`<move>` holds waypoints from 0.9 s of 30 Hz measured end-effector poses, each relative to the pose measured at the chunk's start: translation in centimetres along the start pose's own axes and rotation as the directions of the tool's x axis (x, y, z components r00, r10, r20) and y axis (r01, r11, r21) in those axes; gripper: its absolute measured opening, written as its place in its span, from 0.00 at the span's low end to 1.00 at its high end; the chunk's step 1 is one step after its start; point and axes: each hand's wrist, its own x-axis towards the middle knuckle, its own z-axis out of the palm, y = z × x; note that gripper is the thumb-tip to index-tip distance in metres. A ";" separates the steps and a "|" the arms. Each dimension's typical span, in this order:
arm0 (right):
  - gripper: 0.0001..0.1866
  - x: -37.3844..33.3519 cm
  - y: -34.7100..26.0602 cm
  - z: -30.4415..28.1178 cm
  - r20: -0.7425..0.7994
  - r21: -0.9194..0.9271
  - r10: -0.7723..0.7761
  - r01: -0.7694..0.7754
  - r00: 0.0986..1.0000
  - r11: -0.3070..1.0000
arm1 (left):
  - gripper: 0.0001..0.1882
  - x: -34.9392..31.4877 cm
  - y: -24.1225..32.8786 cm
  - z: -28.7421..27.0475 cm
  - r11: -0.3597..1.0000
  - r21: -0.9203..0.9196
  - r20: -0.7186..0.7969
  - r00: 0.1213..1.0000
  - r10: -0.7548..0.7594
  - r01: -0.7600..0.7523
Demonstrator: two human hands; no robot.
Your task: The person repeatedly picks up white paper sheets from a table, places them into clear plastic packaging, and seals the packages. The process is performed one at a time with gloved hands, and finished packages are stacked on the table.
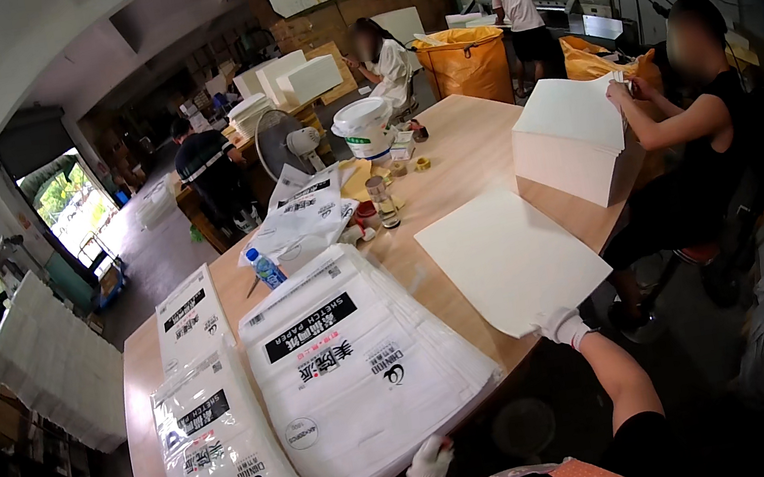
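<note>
My right hand (564,326), in a white glove, is closed on the near corner of a white paper stack (510,258), which lies flat on the wooden table (458,151). The fingers under the corner are partly hidden. Just off the table's front edge is my left hand (427,468), also gloved, with fingers loosely apart and nothing seen in them. Beside it lies a thick pile of printed clear plastic bags (362,362). Further left sits another pile of shiny plastic bags (226,453), with a smaller bag pile (192,318) behind it.
Across the table stand a water bottle (265,269), a glass jar (382,202), a white bucket (365,129) and a fan (287,142). At the right a co-worker (711,106) handles a tall white paper stack (567,144). An orange bin (467,67) stands behind the table.
</note>
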 end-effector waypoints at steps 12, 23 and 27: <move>0.12 -9.0 -6.4 -14.9 -0.332 0.567 0.020 0.183 0.943 0.803 | 0.18 17.4 7.3 4.9 0.611 -0.586 0.584 0.800 -0.136 0.532; 0.25 -9.6 -7.4 -3.3 0.154 0.837 0.551 -0.404 0.820 0.368 | 0.41 5.0 16.0 16.4 0.646 0.661 0.293 0.924 0.247 -0.382; 0.08 -10.1 -8.8 -2.5 0.070 0.988 0.698 -0.146 0.712 0.049 | 0.36 5.4 15.2 12.0 0.935 0.131 0.458 0.857 0.237 -0.329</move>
